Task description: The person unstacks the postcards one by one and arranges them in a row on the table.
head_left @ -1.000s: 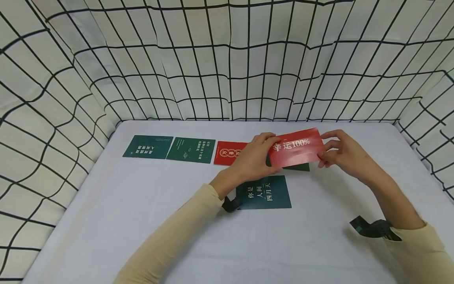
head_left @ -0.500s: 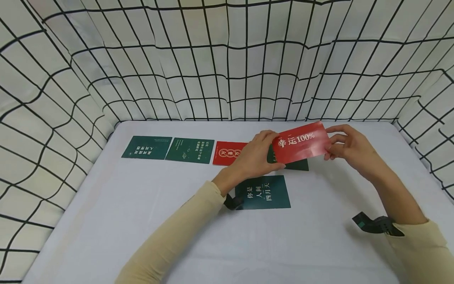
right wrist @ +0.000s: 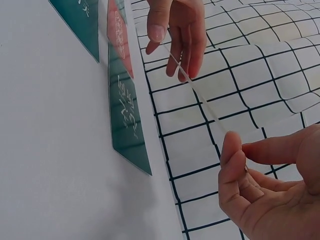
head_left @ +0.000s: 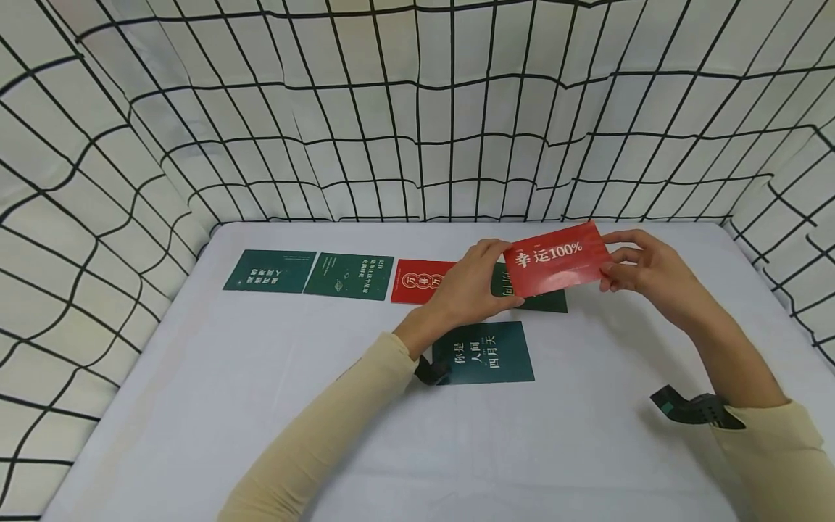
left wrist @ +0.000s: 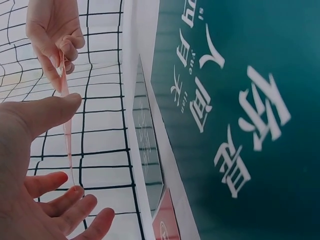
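A red card (head_left: 556,259) with large white lettering and "100%" is held tilted above the table. My right hand (head_left: 659,279) pinches its right end between thumb and fingers, which shows closely in the right wrist view. At the left end, my left hand (head_left: 464,286) holds the card across its width, thumb at the lower corner and fingertips at the upper one. The left wrist view shows the card nearly edge-on, beside the left thumb (left wrist: 67,104). Partly covered beneath lies a green card (head_left: 551,300). Under the left wrist is another green card (head_left: 492,353).
Two green cards (head_left: 270,271) (head_left: 349,276) lie in a row at the table's back left. Beside them, a red card (head_left: 409,280) is partly hidden by my left hand. White cloth covers the table (head_left: 261,377). Black-gridded white sheeting (head_left: 437,116) rises behind and at the sides.
The held red card has moved slightly right and up, and its right end is lifted more. My right hand moved with it; the left hand shifted only slightly. The lying cards stay put.
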`<state>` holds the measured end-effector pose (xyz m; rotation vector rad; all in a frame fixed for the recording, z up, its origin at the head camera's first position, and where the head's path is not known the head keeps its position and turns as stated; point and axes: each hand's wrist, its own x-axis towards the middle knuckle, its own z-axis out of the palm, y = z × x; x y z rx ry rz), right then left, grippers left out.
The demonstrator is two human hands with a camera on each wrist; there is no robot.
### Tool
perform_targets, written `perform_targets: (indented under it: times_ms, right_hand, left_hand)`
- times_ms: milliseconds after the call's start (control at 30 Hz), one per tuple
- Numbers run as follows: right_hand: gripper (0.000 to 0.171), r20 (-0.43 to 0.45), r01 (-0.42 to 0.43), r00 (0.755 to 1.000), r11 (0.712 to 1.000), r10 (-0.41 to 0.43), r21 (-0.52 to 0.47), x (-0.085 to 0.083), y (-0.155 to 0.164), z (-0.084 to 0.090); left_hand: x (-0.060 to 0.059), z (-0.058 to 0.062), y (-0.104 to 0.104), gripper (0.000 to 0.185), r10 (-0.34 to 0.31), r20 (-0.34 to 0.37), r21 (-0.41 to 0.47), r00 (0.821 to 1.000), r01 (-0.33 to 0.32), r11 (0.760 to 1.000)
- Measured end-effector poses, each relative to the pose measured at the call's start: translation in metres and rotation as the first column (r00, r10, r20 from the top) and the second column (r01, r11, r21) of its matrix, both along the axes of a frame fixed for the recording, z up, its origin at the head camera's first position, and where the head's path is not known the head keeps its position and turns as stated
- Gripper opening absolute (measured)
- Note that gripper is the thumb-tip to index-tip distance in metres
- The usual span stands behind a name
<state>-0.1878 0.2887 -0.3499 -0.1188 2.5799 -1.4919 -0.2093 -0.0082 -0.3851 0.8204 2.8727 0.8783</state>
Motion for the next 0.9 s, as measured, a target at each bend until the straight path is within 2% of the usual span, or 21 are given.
perform_targets:
  times_ms: [267, 500, 900]
  right_hand:
    - [0.066, 0.022, 0.021, 1.0, 1.0, -0.021, 0.003, -0.002, 0.0, -0.003]
    - [0.065, 0.002, 0.004, 1.0, 1.0, -0.004, 0.011, -0.003, 0.004, -0.005]
    - [0.064, -0.008, 0.054, 0.999, 0.996, -0.054, 0.072, -0.005, 0.009, -0.008]
  left_hand:
    - [-0.002, -0.001, 0.005, 0.093, 0.019, -0.006, 0.014, 1.0, -0.018, 1.0]
    - [-0.005, -0.006, 0.008, 0.092, 0.032, 0.001, 0.014, 0.999, -0.032, 0.999]
    - [-0.01, -0.004, 0.017, 0.089, 0.011, -0.017, 0.003, 1.0, -0.011, 1.0]
